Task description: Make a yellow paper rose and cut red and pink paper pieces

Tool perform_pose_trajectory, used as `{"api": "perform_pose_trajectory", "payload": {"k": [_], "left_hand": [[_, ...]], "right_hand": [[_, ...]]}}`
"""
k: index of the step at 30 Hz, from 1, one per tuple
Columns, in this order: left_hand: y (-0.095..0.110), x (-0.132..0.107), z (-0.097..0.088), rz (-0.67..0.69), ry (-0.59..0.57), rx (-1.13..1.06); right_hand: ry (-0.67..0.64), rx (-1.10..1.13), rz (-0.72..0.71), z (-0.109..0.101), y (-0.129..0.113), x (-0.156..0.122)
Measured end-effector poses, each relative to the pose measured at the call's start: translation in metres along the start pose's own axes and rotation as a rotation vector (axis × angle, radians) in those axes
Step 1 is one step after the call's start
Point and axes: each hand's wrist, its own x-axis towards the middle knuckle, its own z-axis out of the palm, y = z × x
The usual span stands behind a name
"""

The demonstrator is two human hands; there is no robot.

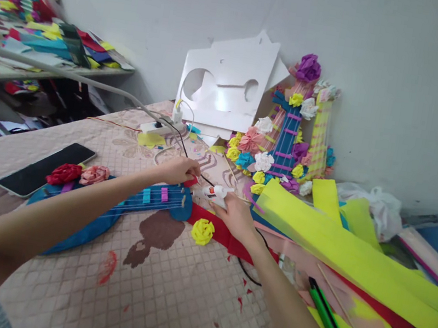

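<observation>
My left hand point(178, 170) is closed in a pinch on a small red paper piece point(191, 182) just past the head of a blue paper guitar point(112, 208). My right hand point(236, 214) grips a white glue gun point(216, 192), its tip pointing left toward the red piece. The guitar lies flat on the patterned bedcover, with a red paper rose point(63, 174) and a pink paper rose point(95, 174) on its body. A loose yellow paper rose point(203, 231) rests on a red paper strip point(228, 237) close to my right wrist.
A black phone point(46, 167) lies at the left. A white power strip point(158, 126) with cords sits ahead. White cut cardboard point(224, 90) and a flower-covered guitar point(285, 136) lean on the wall. Yellow paper sheets point(347, 245) and a green pencil point(327, 320) fill the right.
</observation>
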Motion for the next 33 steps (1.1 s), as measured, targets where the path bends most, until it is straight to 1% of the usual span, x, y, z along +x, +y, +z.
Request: {"api": "perform_pose_trajectory", "payload": {"k": [5, 9, 13, 16, 20, 27, 33], "left_hand": [[0.000, 0.008, -0.004, 0.003, -0.091, 0.021], [0.002, 0.016, -0.006, 0.014, -0.165, 0.033], [0.004, 0.022, -0.002, 0.021, -0.252, 0.020], [0.004, 0.025, 0.002, 0.008, -0.300, 0.007], [0.003, 0.029, 0.002, -0.012, -0.336, -0.004], [0.002, 0.032, 0.002, -0.032, -0.408, -0.015], [0.005, 0.034, 0.002, -0.050, -0.431, 0.017]], "right_hand": [[0.006, -0.008, 0.010, 0.001, 0.000, -0.003], [0.010, 0.030, 0.013, 0.000, 0.001, -0.005], [0.025, 0.111, -0.015, -0.004, 0.004, -0.008], [0.034, 0.136, -0.007, -0.006, 0.007, -0.011], [0.039, 0.119, 0.022, -0.006, 0.010, -0.013], [0.065, 0.124, 0.001, -0.005, 0.018, -0.015], [0.080, 0.138, 0.005, -0.008, 0.024, -0.019]]}}
